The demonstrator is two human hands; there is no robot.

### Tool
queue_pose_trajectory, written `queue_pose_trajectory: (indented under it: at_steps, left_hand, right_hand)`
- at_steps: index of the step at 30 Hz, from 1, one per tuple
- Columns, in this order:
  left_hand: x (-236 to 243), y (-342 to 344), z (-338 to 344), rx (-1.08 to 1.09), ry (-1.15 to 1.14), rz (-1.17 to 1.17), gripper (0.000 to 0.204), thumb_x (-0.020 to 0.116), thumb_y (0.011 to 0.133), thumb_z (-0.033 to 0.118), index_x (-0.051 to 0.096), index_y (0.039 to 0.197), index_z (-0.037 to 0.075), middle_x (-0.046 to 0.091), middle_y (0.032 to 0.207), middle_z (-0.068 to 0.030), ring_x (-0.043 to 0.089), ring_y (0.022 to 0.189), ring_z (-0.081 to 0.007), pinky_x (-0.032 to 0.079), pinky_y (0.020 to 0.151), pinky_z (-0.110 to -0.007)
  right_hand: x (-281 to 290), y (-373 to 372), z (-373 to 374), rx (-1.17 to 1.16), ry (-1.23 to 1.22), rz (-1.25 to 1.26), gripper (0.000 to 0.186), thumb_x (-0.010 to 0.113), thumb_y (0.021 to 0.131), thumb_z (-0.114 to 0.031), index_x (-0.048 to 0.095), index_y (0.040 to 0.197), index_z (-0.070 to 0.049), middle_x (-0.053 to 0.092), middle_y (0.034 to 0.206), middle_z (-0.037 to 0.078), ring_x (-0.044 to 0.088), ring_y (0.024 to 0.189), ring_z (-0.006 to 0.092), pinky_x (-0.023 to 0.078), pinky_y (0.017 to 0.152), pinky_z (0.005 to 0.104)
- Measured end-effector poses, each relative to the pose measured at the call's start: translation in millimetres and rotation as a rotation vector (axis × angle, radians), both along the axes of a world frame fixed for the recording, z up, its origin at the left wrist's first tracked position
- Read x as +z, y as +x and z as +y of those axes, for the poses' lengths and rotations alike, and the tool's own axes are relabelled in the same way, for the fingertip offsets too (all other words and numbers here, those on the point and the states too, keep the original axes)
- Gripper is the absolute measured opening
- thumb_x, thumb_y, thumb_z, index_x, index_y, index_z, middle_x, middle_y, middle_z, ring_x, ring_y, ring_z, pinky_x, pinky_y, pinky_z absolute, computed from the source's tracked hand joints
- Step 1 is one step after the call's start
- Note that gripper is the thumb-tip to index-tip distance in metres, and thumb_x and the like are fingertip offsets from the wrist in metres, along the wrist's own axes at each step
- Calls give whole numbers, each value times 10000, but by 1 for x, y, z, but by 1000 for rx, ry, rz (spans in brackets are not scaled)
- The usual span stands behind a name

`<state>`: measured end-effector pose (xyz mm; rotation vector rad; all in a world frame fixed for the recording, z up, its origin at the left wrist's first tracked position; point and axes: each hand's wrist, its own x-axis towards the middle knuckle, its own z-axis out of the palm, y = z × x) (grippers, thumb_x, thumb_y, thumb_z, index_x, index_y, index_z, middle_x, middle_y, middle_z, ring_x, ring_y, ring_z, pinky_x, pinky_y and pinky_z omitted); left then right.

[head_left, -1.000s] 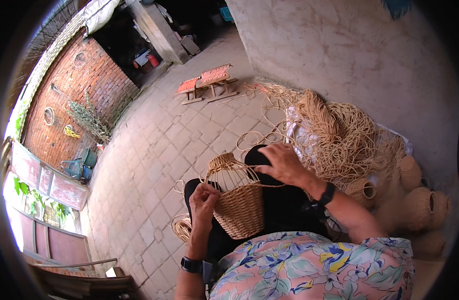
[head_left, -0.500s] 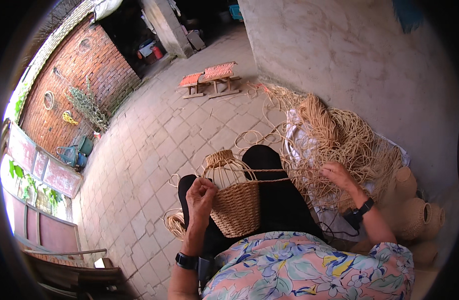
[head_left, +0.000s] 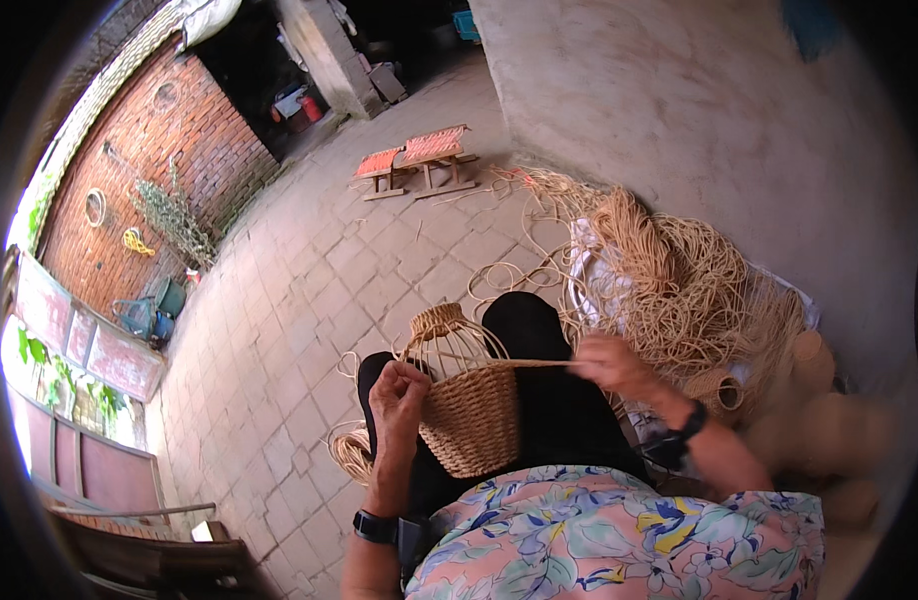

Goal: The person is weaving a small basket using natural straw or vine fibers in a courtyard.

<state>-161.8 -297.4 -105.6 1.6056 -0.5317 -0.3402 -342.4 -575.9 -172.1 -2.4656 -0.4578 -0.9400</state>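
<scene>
Having moved in closer to the basket (head_left: pixel 469 412), the right hand (head_left: pixel 613 364) is gripping a stretched cord (head_left: pixel 541 363) while the left hand (head_left: pixel 395 396) is pinching at its left edge, exact hold hidden, the basket resting in the lap (head_left: pixel 564 425), lower wall woven, upper ribs (head_left: pixel 457 352) still showing bare.

Left fingers (head_left: pixel 407 378) pinched, right fingers (head_left: pixel 599 360) curled.

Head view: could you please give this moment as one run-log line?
woven basket: in lap, bare strands below neck | left hand: curled at its left edge | right hand: holding taut cord | cord heap: right side
</scene>
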Motion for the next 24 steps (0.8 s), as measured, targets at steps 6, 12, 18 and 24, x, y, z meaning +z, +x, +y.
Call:
queue_pose_trajectory:
  at_steps: [6,12,18,24]
  left_hand:
    - [4,-1,-5,-21,18,-37,56,604,854,23,572,832,64,570,718,40,482,650,-27,368,595,-187]
    - [3,-4,-7,-37,54,4,80,592,853,23,546,828,85,558,724,40,475,653,-41,360,591,-209]
    - [2,-2,-3,40,110,-15,82,605,858,40,547,825,89,550,706,44,467,634,-36,357,575,-208]
    - [1,-1,-7,5,13,5,52,600,840,21,566,817,53,551,701,43,467,638,-27,369,583,-190]
  right_hand:
    - [-46,-113,-110,-484,449,590,245,645,864,-253,634,893,-10,612,890,96,603,851,233,484,715,339]
    - [31,34,4,-422,378,235,289,688,850,-260,609,1049,-66,636,885,127,633,772,316,514,697,378]
    - [33,33,14,166,402,542,335,577,918,-313,575,747,-25,573,691,121,588,641,292,443,584,398]
    - [-82,-142,-158,-654,86,1220,241,625,855,-281,659,916,-51,593,775,116,580,688,287,468,656,403]
